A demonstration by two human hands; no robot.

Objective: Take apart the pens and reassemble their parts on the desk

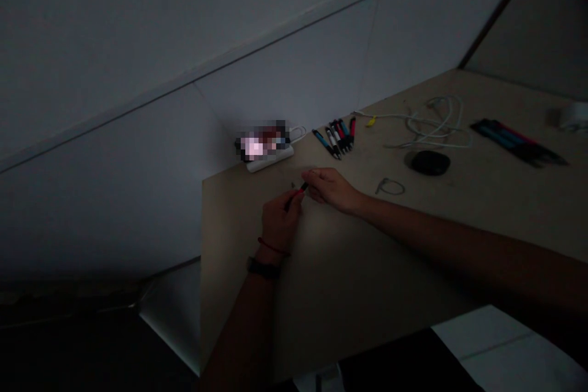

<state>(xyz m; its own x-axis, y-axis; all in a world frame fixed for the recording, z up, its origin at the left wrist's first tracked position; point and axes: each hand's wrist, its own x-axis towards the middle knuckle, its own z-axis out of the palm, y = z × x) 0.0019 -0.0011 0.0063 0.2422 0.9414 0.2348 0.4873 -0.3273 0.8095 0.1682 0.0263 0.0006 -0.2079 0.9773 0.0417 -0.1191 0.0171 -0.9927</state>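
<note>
Between my hands, a little above the table, is a red and black pen (302, 188). My left hand (281, 214), with a dark watch and a red cord at the wrist, is closed round its red part. The fingers of my right hand (331, 188) pinch the black end. A tiny dark piece (293, 184) lies on the table just beyond my left hand. Behind my right hand, several click pens (340, 136) with blue, white, red and black barrels lie side by side near the wall.
A lit phone (264, 143) leans on a white block (270, 159) by the wall. White cable (436, 128), a yellow scrap (371, 121), a thin grey loop (391, 186), a black mouse (430, 162) and more pen parts (517, 141) lie to the right. The table's left edge (202, 275) drops off.
</note>
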